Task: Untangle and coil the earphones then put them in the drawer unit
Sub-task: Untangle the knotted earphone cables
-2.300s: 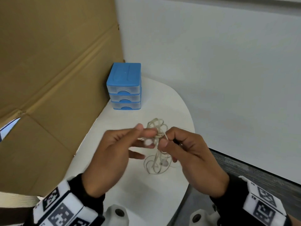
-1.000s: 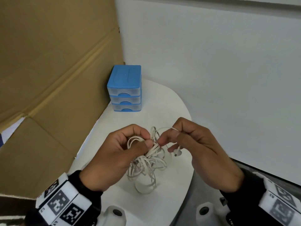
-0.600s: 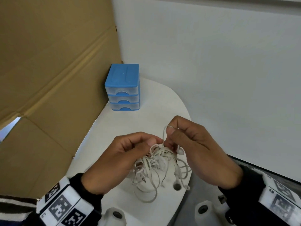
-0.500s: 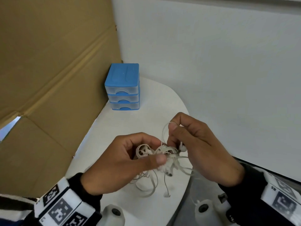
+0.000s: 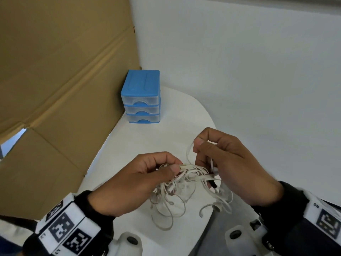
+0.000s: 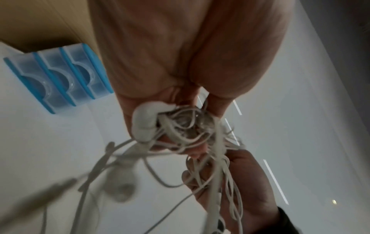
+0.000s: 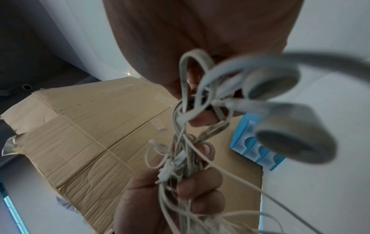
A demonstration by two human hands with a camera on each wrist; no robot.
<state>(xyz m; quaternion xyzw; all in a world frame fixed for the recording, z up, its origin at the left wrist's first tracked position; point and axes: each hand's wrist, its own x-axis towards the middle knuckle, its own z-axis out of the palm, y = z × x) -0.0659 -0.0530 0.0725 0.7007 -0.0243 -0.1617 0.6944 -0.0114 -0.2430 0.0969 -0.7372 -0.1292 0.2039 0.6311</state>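
One earphones (image 5: pixel 186 183) tangle, two hands, three-drawer drawer unit (image 5: pixel 141 97).

White earphones (image 5: pixel 186 183), blue-and-clear drawer unit (image 5: pixel 141 97), brown cardboard (image 5: pixel 55 71).

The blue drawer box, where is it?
In the head view the drawer unit stands at the table's far left, against the cardboard, beyond both hands.

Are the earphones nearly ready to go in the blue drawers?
Not yet. Nothing looks finished: the earphones are one messy tangle, with loops hanging over the table. In hand now: the left hand pinches the bundle while the right hand pinches a loop. Left to do: untangling, coiling, then opening the drawer unit, whose three drawers are all closed.
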